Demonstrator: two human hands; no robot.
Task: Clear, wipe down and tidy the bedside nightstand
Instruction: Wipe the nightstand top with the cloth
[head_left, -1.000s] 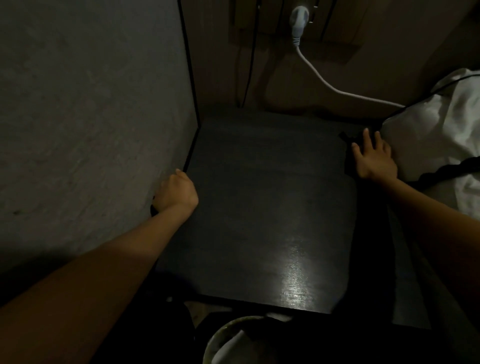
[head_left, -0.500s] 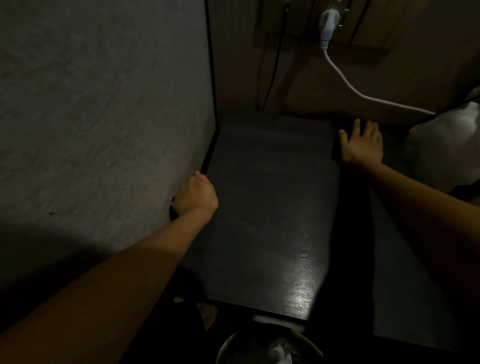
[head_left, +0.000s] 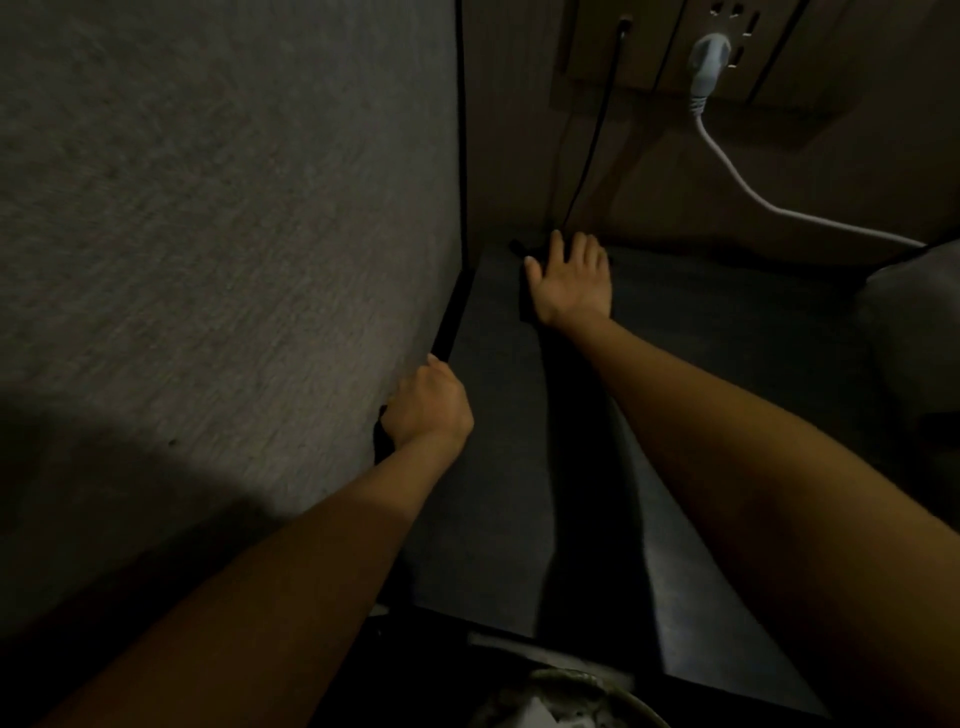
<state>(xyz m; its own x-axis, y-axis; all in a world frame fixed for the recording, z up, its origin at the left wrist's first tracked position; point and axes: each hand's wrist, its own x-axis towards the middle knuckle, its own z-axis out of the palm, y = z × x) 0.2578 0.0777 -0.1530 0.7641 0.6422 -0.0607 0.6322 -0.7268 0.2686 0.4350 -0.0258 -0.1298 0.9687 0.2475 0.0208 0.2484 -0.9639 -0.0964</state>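
Observation:
The dark nightstand top (head_left: 737, 374) fills the middle of the head view, bare and faintly glossy. My right hand (head_left: 571, 280) lies flat with straight fingers at the far left corner, pressing a dark cloth (head_left: 524, 306) that barely shows under the palm. My left hand (head_left: 428, 408) grips the nightstand's left edge beside the wall, fingers curled over it.
A textured grey wall (head_left: 218, 249) stands close on the left. On the back panel, a white plug (head_left: 709, 57) and its white cable run off to the right; a thin black cable (head_left: 592, 135) drops behind the nightstand. A pale bin rim (head_left: 613, 686) sits below the front edge. Grey bedding (head_left: 914, 312) lies at right.
My right hand has slid with the cloth from the right side of the top across the back to the far left corner. My left hand stays gripping the left edge.

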